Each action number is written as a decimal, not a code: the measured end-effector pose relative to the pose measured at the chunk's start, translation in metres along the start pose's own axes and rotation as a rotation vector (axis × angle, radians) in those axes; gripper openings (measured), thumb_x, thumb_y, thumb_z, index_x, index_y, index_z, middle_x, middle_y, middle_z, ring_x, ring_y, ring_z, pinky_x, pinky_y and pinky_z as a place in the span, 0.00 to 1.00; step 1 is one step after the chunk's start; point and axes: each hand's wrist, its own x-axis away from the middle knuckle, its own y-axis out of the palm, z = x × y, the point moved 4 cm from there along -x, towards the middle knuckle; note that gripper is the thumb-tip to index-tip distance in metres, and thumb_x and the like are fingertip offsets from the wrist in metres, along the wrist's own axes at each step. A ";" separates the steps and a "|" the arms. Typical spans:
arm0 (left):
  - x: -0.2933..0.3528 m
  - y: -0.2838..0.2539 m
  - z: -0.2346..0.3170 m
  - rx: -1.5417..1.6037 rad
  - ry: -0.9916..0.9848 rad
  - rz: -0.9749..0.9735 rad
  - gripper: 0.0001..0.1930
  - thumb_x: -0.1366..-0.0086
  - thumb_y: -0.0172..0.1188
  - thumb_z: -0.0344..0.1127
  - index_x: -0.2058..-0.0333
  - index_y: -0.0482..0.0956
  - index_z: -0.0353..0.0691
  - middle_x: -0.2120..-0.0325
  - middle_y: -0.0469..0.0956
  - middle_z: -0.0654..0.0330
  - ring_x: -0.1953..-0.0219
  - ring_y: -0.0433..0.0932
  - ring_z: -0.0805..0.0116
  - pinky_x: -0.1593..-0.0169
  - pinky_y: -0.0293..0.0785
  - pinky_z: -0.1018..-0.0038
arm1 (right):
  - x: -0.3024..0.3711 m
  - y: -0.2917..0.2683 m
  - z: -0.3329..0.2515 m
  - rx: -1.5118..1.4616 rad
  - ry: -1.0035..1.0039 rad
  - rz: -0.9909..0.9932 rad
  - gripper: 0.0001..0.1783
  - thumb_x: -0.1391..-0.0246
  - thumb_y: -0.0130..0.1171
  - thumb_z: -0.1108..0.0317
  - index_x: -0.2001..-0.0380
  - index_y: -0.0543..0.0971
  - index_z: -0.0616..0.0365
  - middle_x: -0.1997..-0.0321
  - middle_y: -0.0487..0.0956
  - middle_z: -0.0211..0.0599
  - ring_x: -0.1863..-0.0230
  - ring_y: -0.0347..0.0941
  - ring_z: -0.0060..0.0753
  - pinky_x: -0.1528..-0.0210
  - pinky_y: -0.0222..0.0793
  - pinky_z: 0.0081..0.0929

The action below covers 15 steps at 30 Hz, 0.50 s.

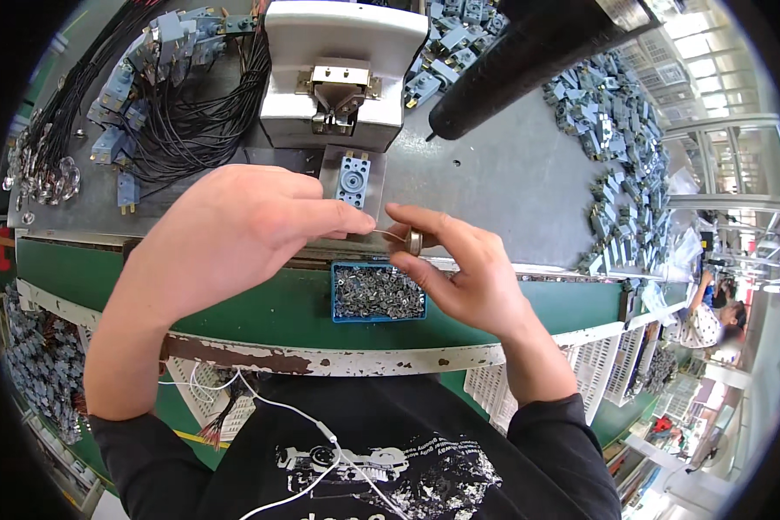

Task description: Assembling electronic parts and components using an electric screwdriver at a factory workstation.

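Observation:
Between the thumb and fingers of my right hand sits a small round metal piece. A thin pale strand runs from it to the fingertips of my left hand, which are pinched together at its end. Just beyond my fingertips, a grey-blue rectangular plastic housing with a round recess and metal tabs lies flat on a metal plate below the press. Close under both hands is a blue tray of small metal parts; my hands are above it, apart from it.
A grey press stands behind the housing, with a black cylindrical tool slanting down beside it. Black-wired grey-blue parts lie at the left; more grey-blue parts are heaped at the right. White crates stand below the table edge.

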 end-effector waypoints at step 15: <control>0.005 0.019 -0.009 0.368 -0.129 0.097 0.07 0.34 0.63 0.35 0.64 0.81 0.37 0.72 0.81 0.51 0.67 0.81 0.50 0.62 0.77 0.60 | -0.012 0.027 0.002 -0.700 0.009 0.393 0.19 0.24 0.46 0.67 0.39 0.71 0.69 0.45 0.81 0.49 0.47 0.80 0.36 0.41 0.76 0.35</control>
